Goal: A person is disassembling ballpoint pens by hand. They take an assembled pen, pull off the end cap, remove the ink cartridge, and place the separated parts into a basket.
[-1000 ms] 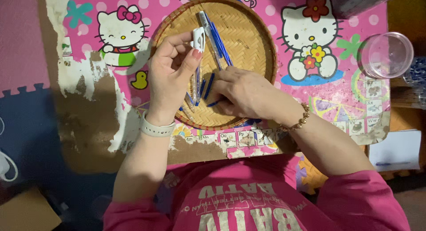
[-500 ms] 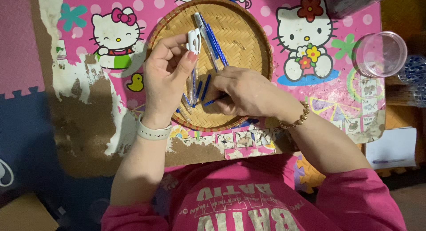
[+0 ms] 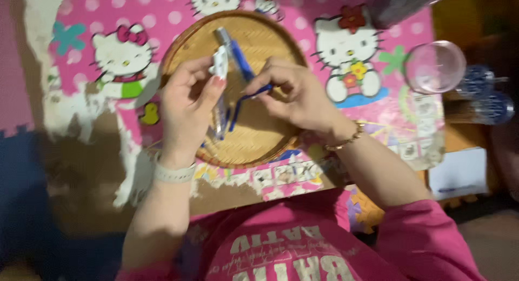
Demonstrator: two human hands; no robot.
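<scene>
Nearest, a pink sleeve and printed shirt fill the bottom of the view, both forearms reaching out over the low table. The left hand (image 3: 186,100), a pale band on its wrist, is closed around a white pen part (image 3: 219,65) and some clear barrels hanging below it, held upright as if to keep them gathered. The right hand (image 3: 294,92), with a beaded bracelet, pinches a thin blue refill (image 3: 251,93) between fingertips, its end angled toward the left hand's bundle. Both hands hover just above the round woven tray (image 3: 270,35), where another blue pen (image 3: 238,57) lies, so loose pieces stay contained. Beyond, on the pink cartoon-cat mat (image 3: 389,113), a clear plastic lid (image 3: 435,67) sits well apart to the right.
</scene>
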